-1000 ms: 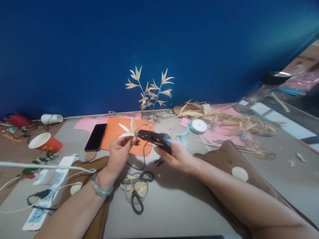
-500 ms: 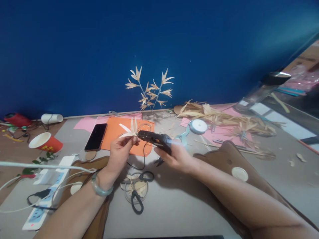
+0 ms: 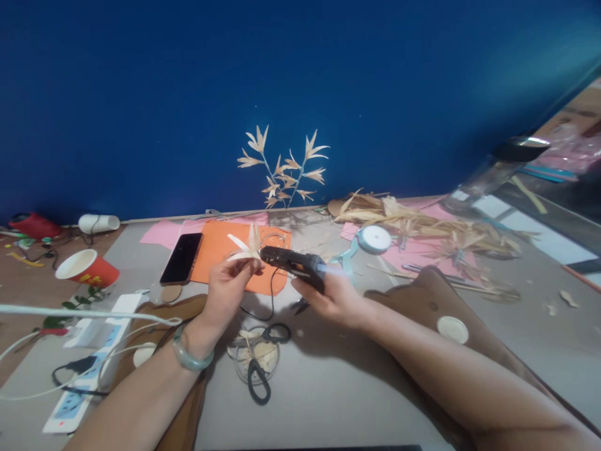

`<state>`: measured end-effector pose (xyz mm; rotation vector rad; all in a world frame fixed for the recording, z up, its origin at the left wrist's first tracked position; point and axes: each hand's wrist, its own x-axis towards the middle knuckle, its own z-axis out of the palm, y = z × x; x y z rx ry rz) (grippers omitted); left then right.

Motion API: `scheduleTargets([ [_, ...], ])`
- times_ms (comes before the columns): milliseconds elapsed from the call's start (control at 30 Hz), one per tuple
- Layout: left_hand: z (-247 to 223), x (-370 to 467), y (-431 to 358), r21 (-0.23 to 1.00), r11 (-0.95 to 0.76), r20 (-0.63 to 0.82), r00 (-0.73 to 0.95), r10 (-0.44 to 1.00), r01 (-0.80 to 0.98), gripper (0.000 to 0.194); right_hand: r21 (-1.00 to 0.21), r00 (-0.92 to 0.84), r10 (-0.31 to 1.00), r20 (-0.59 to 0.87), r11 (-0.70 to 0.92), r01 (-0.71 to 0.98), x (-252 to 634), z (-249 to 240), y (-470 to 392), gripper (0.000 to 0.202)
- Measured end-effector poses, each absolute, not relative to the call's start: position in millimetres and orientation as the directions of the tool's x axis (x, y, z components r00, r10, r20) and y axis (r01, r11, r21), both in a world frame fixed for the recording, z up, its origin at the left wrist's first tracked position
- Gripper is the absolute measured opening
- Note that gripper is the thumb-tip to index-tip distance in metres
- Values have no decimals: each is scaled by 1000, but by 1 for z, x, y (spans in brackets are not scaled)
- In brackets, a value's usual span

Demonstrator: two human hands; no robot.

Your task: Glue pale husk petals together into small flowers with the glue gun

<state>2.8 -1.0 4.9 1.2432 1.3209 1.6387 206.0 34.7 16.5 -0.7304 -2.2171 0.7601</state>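
Observation:
Between its fingertips, my left hand (image 3: 231,286) pinches the base of a pale dried-husk flower (image 3: 248,245) over an orange sheet (image 3: 213,254). My right hand (image 3: 339,297) is wrapped round a black glue gun (image 3: 295,263), whose nozzle points left at the flower's base. Whether the nozzle touches the flower is too small to tell. Behind, two stems of husk flowers (image 3: 286,178) stand upright against the blue wall. Black-handled scissors (image 3: 257,369) lie over a small round dish of husk scraps (image 3: 267,357), nearer than my hands.
A phone (image 3: 181,258), red paper cup (image 3: 88,268) and power strip (image 3: 70,401) with cables lie left. Tape roll (image 3: 375,238), husk pile (image 3: 404,219) and clear bottle (image 3: 488,175) are right. Brown cushion-like pieces (image 3: 422,307) lie under both forearms.
Almost nothing differs. Both hands, the flower and the glue gun keep their places, with only a very slight shift of the whole view.

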Motion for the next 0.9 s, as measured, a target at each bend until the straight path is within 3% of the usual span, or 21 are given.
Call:
scheduleTargets([
  [900,0,0,0,964,-254,266,-326,907,80,18,-656,-629,686,367,670,348,206,19,34,19],
])
